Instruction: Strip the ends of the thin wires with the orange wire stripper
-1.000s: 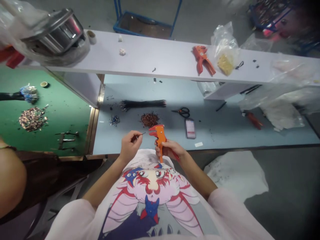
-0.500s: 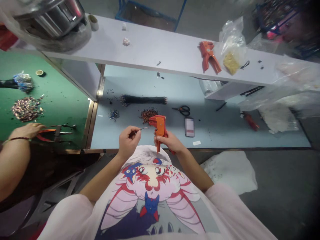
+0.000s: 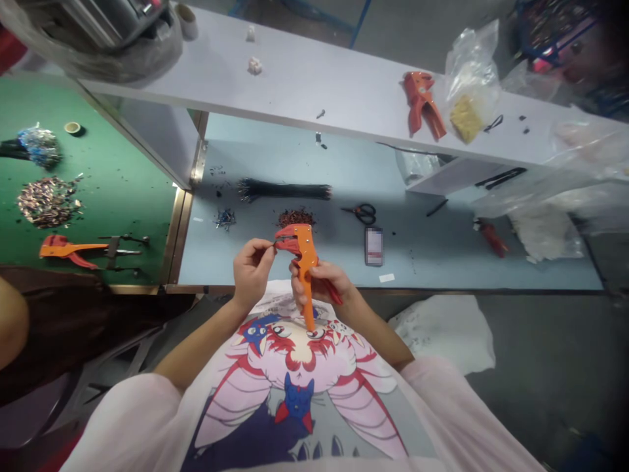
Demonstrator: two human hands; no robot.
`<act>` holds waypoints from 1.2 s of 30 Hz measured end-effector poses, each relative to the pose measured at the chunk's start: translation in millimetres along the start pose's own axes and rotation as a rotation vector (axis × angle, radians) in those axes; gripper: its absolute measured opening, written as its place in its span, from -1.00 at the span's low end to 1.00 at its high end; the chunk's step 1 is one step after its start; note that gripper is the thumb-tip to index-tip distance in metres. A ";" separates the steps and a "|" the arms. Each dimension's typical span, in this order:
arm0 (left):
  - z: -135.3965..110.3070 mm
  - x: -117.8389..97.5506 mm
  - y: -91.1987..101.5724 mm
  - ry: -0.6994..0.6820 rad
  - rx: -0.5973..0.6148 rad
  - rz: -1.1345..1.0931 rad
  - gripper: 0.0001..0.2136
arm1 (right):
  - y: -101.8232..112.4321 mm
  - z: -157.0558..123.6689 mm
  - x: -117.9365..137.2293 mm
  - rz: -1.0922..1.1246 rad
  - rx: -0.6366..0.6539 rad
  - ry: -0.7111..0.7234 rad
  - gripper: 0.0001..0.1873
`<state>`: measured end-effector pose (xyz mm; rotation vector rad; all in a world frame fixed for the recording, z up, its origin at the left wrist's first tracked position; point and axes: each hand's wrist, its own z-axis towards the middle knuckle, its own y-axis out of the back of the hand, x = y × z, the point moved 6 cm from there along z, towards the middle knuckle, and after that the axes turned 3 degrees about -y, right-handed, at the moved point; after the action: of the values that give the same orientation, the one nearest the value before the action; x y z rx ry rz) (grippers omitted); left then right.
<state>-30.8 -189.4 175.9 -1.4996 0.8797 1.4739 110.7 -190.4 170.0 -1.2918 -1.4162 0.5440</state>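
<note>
My right hand [image 3: 322, 282] is wrapped round the handles of an orange and red wire stripper [image 3: 305, 252], its jaws pointing left. My left hand [image 3: 254, 269] pinches a thin dark wire [image 3: 276, 243], whose end lies at the stripper's jaws; most of it is hidden by the fingers. Just beyond the jaws is a heap of small coppery and dark scraps [image 3: 295, 217]. Behind it a bundle of black wires [image 3: 285, 190] lies across the bench. A small cluster of bluish-silver bits [image 3: 225, 219] sits to the left.
Scissors [image 3: 362, 212] and a phone [image 3: 374, 246] lie right of my hands. A raised white shelf [image 3: 344, 92] crosses the back, carrying another wire stripper [image 3: 423, 105] and a plastic bag [image 3: 466, 118]. On the green bench at left lies a third stripper [image 3: 73, 249]; a co-worker's arm [image 3: 10, 324] is nearby.
The wire in my left hand and the stripper's jaws have come together; the stripper has shifted left and turned. The co-worker's hand has let go of the stripper at left and left view.
</note>
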 end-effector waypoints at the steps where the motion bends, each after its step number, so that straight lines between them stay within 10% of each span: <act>1: -1.1 -2.9 1.0 -0.029 -0.015 0.019 -0.84 | -1.4 0.7 0.7 0.013 -0.001 0.002 -0.72; 20: -4.4 -19.6 -22.0 -0.114 0.388 0.127 -0.89 | -9.4 -3.9 -2.2 0.000 0.018 0.012 -0.69; 36: 1.1 -26.8 -26.6 -0.274 0.499 0.221 -0.89 | -11.4 -4.1 -0.9 -0.072 -0.015 0.059 -0.67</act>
<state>-8.7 -179.6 205.0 -0.8357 1.1641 1.4343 109.7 -195.9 180.7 -1.2541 -1.4148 0.4441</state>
